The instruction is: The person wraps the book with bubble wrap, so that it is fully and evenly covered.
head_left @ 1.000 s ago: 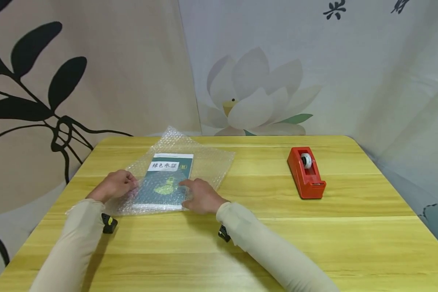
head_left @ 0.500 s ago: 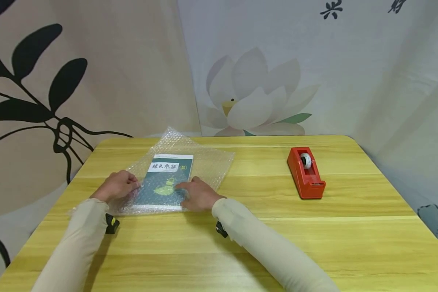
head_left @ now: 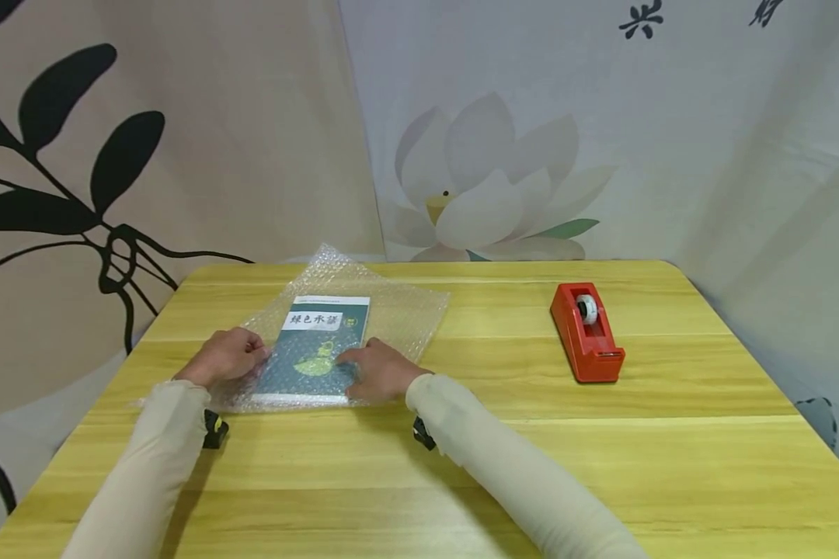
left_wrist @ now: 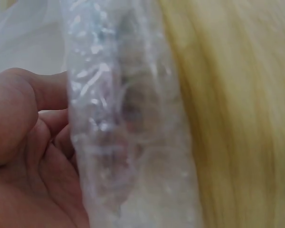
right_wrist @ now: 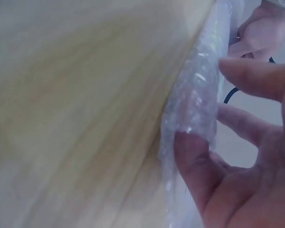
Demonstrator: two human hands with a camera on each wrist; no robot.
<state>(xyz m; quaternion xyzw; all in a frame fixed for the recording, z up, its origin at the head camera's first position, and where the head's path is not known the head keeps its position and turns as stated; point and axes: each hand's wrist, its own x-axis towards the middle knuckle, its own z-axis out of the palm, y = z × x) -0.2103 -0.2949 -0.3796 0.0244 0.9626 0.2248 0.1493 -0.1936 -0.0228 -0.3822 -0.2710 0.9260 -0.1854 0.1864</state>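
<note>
A teal book (head_left: 318, 314) with a white title label lies on a sheet of bubble wrap (head_left: 409, 307), at the left of the table. A layer of the wrap covers the book's lower part. My left hand (head_left: 225, 355) pinches the wrap beside the book's left edge; in the left wrist view, folded bubble wrap (left_wrist: 128, 109) hides its fingertips. My right hand (head_left: 384, 373) rests at the book's lower right, its index finger extended onto the wrapped cover. In the right wrist view, its thumb (right_wrist: 194, 159) lies against the wrap's near edge, apart from the other fingers.
A red tape dispenser (head_left: 589, 334) with a roll of tape stands at the right of the wooden table (head_left: 419, 505). Behind the table hangs a cloth backdrop (head_left: 489, 178) printed with leaves and a lotus.
Since a second ago my left hand has shifted slightly right, towards the book. My right hand has slid a little left over the cover. The book and the tape dispenser stay in place.
</note>
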